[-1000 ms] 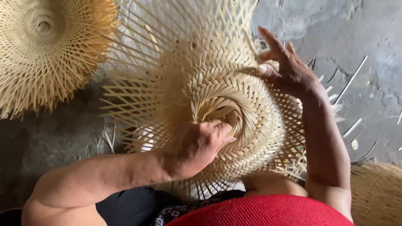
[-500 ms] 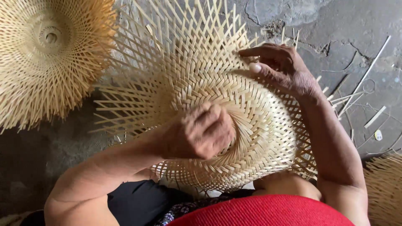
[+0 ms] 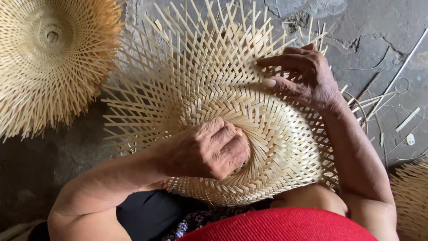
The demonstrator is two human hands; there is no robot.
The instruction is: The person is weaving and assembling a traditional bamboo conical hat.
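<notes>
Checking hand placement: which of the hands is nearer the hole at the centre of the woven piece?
Left. The left hand rests at the centre hole, fingers curled over it; the right hand grips strips farther out, toward the upper edge.

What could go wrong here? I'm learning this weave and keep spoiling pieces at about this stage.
1. The loose strip ends around the woven hat stick out unbound; the open lattice there could slip apart if it shifts.
2. The right hand presses among stiff strip tips, which might prick or splinter fingers.
3. The left hand grips the centre; pressing hard might kink the tight weave.
</notes>
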